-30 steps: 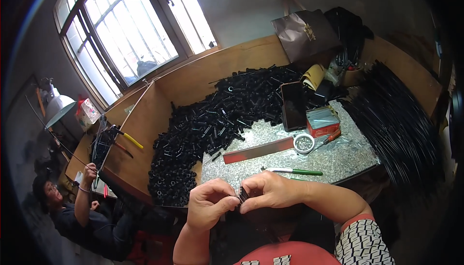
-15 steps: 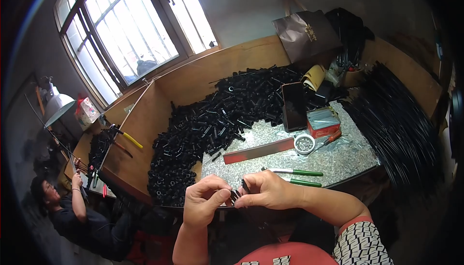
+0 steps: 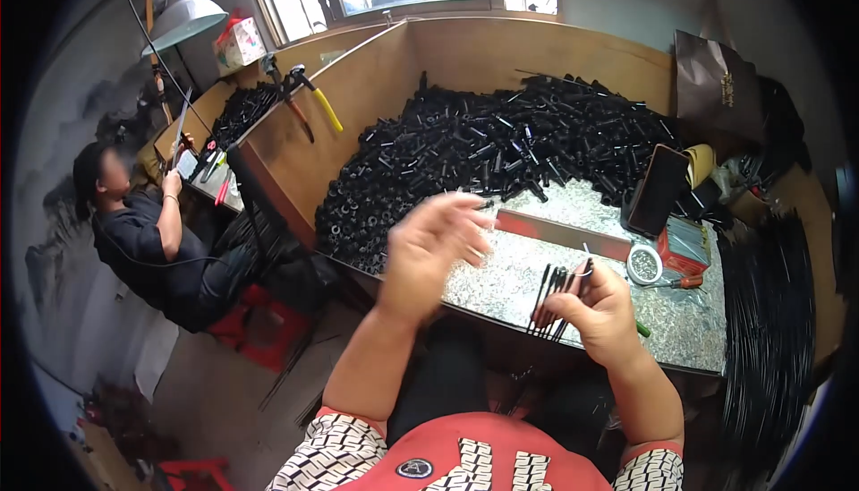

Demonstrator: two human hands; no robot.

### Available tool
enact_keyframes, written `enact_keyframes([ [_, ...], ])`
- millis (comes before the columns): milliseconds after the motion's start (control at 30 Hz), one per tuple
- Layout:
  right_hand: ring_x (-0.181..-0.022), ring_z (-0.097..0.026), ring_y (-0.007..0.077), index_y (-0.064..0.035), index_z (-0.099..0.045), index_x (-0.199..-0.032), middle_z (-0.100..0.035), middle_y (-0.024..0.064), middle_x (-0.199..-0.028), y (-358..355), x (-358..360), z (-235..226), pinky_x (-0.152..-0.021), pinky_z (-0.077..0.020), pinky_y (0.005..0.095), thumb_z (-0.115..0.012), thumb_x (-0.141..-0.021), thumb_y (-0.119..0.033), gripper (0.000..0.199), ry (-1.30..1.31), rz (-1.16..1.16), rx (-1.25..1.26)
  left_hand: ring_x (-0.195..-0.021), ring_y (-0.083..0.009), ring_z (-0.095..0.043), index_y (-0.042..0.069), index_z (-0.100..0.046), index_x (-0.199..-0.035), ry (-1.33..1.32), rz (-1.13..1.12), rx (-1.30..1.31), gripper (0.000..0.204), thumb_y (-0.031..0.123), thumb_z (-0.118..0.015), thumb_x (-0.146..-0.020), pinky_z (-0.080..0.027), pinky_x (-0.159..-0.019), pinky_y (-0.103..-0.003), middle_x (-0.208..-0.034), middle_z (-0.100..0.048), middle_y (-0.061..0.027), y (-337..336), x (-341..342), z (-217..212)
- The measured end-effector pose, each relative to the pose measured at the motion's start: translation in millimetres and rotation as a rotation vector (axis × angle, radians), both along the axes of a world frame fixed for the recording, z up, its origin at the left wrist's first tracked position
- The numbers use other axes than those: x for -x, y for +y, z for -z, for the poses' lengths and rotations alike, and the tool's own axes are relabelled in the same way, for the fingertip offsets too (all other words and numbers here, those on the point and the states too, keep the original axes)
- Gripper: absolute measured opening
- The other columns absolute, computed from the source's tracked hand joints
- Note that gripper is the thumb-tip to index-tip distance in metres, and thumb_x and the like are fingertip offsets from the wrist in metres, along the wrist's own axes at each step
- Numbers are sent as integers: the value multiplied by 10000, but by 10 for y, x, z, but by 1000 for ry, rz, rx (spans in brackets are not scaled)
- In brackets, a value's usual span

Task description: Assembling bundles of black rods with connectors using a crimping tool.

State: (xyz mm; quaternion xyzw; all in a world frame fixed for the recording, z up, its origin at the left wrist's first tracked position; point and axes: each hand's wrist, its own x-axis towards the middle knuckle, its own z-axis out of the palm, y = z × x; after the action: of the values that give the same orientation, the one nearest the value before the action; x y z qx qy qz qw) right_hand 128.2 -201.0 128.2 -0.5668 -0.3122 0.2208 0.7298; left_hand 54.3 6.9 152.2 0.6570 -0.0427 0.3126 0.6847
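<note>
Right hand [image 3: 601, 310] grips a rod bundle [image 3: 557, 292], left hand [image 3: 428, 249] open and empty; next, probably pick a tube from pile [image 3: 465, 151]

Your right hand [image 3: 601, 314] holds a bundle of thin rods [image 3: 557, 292] over the near edge of the table [image 3: 519, 269]; your left hand [image 3: 429, 245] hovers to its left. Behind them a heap of tubes [image 3: 501, 151] fills the table's back. A small round tin [image 3: 643, 264] sits right of the rods, with a phone [image 3: 659, 189] propped behind it.
</note>
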Motion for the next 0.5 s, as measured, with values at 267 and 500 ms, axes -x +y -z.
enact_keyframes([
  [267, -732, -640, 129, -33, -494, -790, -636, 75, -802, 1, -18, -56, -687, -526, 255, -649, -844, 29, 176, 111, -29, -41, -737, -192, -642, 24, -695, -852, 311, -810, -778, 89, 93, -673, -801, -496, -686, -314, -796, -671, -95, 1454, -30, 1084],
  [500, -691, -652, 177, -30, -477, -842, -635, 103, -778, 23, -55, 12, -646, -552, 304, -637, -839, 14, 166, 72, 5, -40, -921, -269, -558, 73, -700, -865, 294, -575, -1280, 143, 63, -677, -725, -479, -807, -359, -925, -658, -48, 1312, -139, 1436],
])
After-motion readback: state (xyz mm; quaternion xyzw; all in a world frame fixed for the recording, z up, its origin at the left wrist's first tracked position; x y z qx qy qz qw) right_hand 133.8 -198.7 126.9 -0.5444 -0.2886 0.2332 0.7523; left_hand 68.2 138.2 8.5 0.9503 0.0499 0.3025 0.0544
